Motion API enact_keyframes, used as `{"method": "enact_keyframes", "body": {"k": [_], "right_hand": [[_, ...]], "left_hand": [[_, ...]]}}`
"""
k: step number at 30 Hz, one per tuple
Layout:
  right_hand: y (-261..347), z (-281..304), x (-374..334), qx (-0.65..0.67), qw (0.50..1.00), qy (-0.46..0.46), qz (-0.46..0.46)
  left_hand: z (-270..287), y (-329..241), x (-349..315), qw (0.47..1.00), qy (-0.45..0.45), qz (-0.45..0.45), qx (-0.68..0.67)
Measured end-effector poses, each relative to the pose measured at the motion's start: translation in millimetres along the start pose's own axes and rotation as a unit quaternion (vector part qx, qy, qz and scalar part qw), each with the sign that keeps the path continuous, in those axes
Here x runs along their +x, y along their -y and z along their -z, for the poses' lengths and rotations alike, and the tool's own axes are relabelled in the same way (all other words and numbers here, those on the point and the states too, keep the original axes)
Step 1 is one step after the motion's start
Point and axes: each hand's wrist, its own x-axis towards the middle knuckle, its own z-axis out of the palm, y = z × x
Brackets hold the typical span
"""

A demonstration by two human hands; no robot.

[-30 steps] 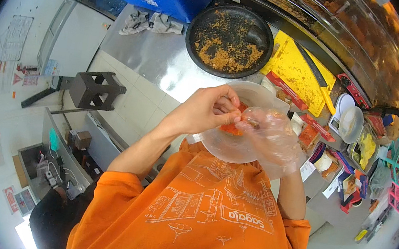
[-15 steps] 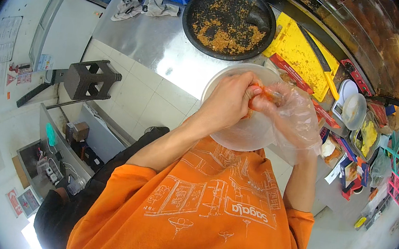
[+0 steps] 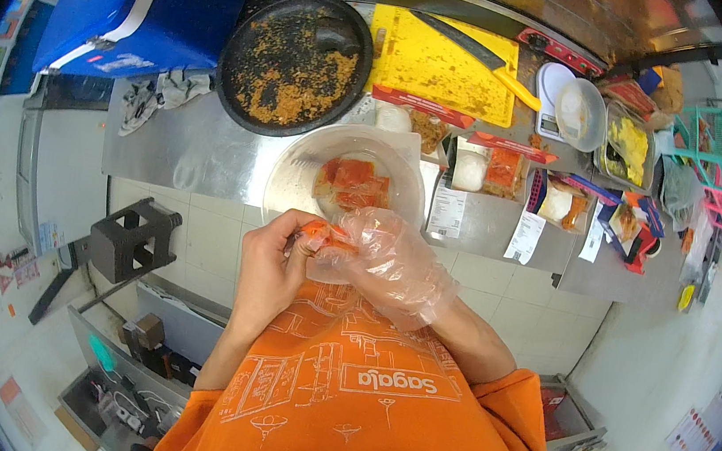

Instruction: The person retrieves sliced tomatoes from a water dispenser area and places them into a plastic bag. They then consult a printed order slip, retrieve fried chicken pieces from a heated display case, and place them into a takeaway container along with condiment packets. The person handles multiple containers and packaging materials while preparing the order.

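Close to my body, my bare left hand pinches a small orange-red sachet, which looks like sauce in clear plastic. My right hand, in a loose clear plastic glove, closes on the same sachet from the other side; its fingertips are partly hidden by the glove. Both hands are over the near rim of a large translucent plastic bowl. Inside the bowl lie several flat orange-red sachets, seen just beyond my hands.
Left of centre on the steel counter is a black pan with brown crumbs, beside a blue cooler box. A knife rests on a yellow cutting board. Rice boxes with paper slips line the right, near a scale.
The view has turned, showing more counter on the right. My hands have drawn back from over the bowl to its near rim, still holding the orange-red sachet; the bowl's contents now show.
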Motion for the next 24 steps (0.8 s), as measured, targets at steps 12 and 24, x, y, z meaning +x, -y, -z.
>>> {"method": "enact_keyframes", "body": {"k": [12, 24], "right_hand": [[1.1, 18.7, -15.5, 0.045, 0.998, 0.026, -0.040], [-12.8, -8.7, -27.2, 0.049, 0.999, -0.019, -0.001]], "left_hand": [[1.6, -2.9, 0.0, 0.998, 0.046, -0.009, -0.036], [-2.6, 4.0, -22.2, 0.984, 0.060, 0.065, -0.156]]}}
